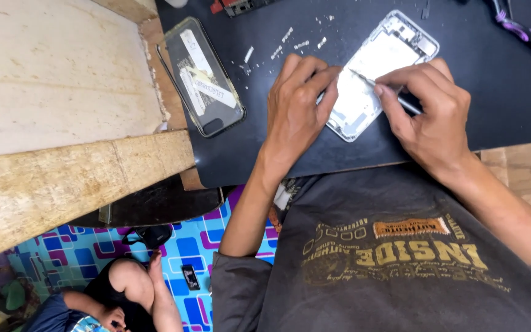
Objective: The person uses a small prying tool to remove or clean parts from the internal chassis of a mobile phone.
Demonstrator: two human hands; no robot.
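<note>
Left hand (297, 107) lies palm-down, fingers curled over the left edge of the opened white-and-silver phone chassis (373, 71), pinning it flat on the black work mat (493, 92). Right hand (428, 107) is bent at the wrist, thumb and fingers pinching a thin metal tweezer-like tool (379, 89), tip touching the chassis interior. A detached dark glass phone screen (201, 77) lies well to the left; small loose white parts (290, 37) are scattered above the hands.
</note>
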